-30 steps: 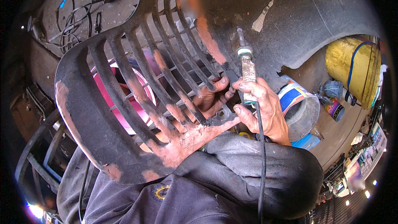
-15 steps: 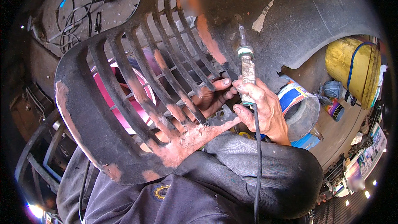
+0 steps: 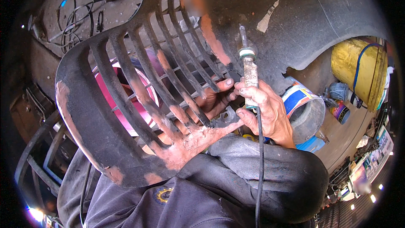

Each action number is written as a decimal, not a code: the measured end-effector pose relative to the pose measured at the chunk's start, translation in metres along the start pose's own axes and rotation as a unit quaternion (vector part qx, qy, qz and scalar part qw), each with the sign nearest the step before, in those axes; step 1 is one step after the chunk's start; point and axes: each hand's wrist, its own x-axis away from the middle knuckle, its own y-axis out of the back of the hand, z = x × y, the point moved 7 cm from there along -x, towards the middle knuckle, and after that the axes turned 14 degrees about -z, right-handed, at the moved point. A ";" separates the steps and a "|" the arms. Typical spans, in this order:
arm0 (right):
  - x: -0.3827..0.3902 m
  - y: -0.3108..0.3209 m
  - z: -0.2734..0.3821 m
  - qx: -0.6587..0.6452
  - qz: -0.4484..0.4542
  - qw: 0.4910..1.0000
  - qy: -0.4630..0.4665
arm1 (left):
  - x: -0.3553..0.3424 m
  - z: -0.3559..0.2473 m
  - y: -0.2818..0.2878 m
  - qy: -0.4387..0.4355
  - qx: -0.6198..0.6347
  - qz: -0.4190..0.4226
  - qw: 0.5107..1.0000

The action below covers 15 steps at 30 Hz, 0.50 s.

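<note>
A black plastic car bumper with a slatted grille (image 3: 114,93) lies across my lap, with pinkish filler (image 3: 190,145) smeared over its lower edge and several slats. My right hand (image 3: 270,112) grips a soldering iron (image 3: 250,74) by its taped handle. Its metal tip points away from me, over the dark bumper surface, and I cannot tell if it touches. From behind the slats comes my left hand (image 3: 215,99), partly hidden by them. Its thumb and fingers close on the grille's broken edge, beside a small dark flap, just left of the iron.
Beneath the grille stands a pink tub (image 3: 122,97). To the right are an open paint can (image 3: 308,114), a yellow bucket (image 3: 358,71) and small cans (image 3: 339,112). The iron's black cord (image 3: 260,164) runs down over my knee. Tangled cables (image 3: 71,29) lie at far left.
The soldering iron has shifted slightly left with my right hand, and its cord has moved left too. My left hand and the bumper look nearly unchanged.
</note>
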 end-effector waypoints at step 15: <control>0.002 0.001 -0.005 -0.019 0.001 0.999 -0.035 | -0.001 0.000 0.000 -0.035 -0.013 -0.040 0.999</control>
